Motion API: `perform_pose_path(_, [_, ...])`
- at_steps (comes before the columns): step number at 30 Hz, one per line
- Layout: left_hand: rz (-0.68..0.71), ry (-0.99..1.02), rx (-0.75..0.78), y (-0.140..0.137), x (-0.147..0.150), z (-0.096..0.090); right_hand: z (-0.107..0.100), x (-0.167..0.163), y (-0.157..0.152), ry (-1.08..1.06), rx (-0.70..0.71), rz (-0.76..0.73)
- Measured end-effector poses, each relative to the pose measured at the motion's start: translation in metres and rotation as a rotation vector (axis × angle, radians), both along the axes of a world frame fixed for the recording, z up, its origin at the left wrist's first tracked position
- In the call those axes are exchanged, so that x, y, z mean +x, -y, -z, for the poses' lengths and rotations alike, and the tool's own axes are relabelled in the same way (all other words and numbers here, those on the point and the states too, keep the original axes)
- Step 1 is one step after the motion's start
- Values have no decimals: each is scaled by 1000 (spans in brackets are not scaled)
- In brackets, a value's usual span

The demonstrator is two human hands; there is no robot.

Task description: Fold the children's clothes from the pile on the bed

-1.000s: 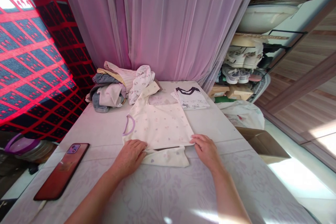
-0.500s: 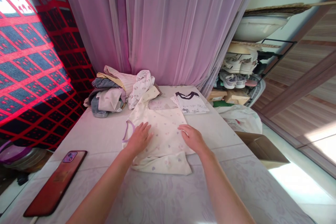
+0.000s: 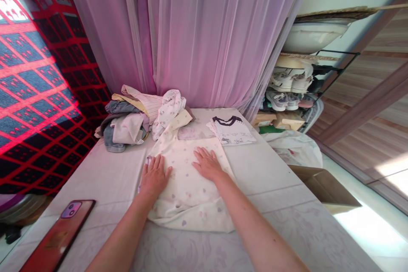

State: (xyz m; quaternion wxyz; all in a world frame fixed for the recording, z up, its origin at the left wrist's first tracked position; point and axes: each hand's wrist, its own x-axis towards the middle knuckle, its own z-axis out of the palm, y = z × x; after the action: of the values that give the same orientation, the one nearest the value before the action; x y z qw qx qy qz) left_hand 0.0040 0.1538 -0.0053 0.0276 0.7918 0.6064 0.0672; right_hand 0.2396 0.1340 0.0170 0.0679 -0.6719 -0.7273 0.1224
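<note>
A cream child's top with a small heart print (image 3: 188,182) lies spread on the pale patterned sheet (image 3: 267,229). My left hand (image 3: 155,177) rests flat on its left side, over the purple-trimmed neckline, which is mostly covered. On the upper middle of the top, my right hand (image 3: 208,163) lies with its fingers spread. One sleeve stretches away toward the clothes pile, and the other sleeve lies along the near edge. Neither hand grips the fabric.
A rumpled clothes pile (image 3: 127,125) sits at the far left. Folded shirts (image 3: 234,131) lie at the far right. A red phone (image 3: 59,233) is at the near left. Right of the bed stand a shoe rack (image 3: 287,89) and a cardboard box (image 3: 325,187). A purple curtain (image 3: 197,38) hangs behind.
My right hand has moved left and inward over the top. My left hand has shifted left onto the neckline, its fingers now flatter. The view has moved slightly.
</note>
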Motion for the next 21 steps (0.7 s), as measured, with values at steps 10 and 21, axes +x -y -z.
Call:
perform_pose_path(10, [68,2,81,-21,14,0,3,9,-40,11,-31,-2])
perform_pose_path(21, [-62,-10,138,-35,2,16,11,22,-47,110,-42,169])
